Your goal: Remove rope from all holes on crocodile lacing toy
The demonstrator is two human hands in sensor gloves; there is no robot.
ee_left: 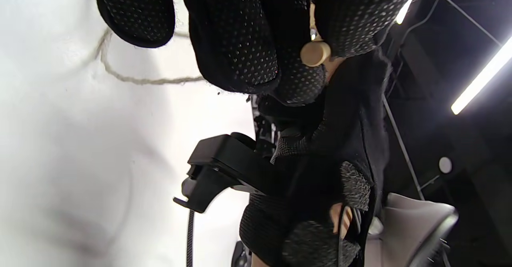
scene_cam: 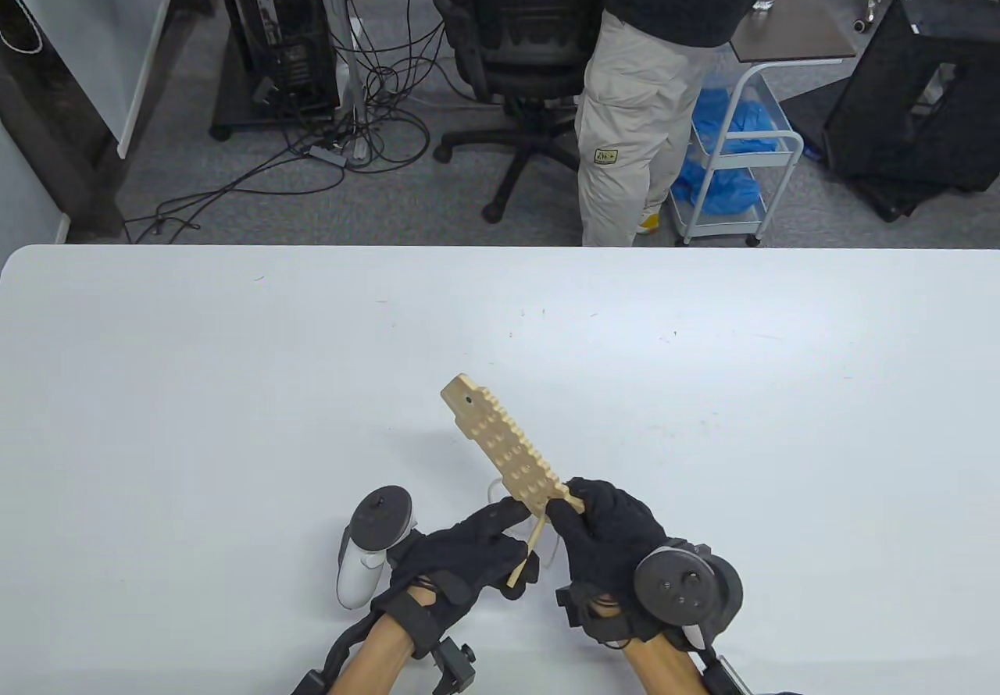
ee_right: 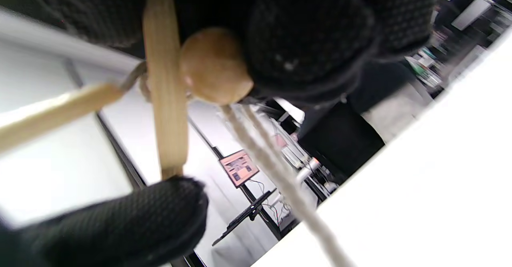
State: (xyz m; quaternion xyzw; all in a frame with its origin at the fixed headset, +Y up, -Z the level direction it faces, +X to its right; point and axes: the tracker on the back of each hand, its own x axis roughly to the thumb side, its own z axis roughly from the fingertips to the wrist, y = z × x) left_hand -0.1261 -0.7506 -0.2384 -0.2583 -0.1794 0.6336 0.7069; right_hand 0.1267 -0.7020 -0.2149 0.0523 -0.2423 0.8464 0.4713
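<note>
The wooden crocodile lacing toy (scene_cam: 504, 445) is held tilted above the white table (scene_cam: 234, 383), head end pointing away. My right hand (scene_cam: 582, 515) grips its near end. My left hand (scene_cam: 517, 540) pinches the wooden needle stick (scene_cam: 525, 561) just below the toy, with one finger touching the toy's edge. The pale rope (scene_cam: 494, 487) loops out behind the toy near my hands. In the right wrist view, rope strands (ee_right: 272, 167) hang from the toy's thin edge (ee_right: 164, 99) beside a round wooden bead (ee_right: 214, 67) under my fingers. The left wrist view has the stick's end (ee_left: 315, 53) between gloved fingers and rope (ee_left: 120, 73) over the table.
Beyond the table's far edge a person (scene_cam: 656, 86) stands next to a black office chair (scene_cam: 519, 31) and a white cart (scene_cam: 742, 156). Cables and a computer tower (scene_cam: 289, 31) lie on the floor at the back left.
</note>
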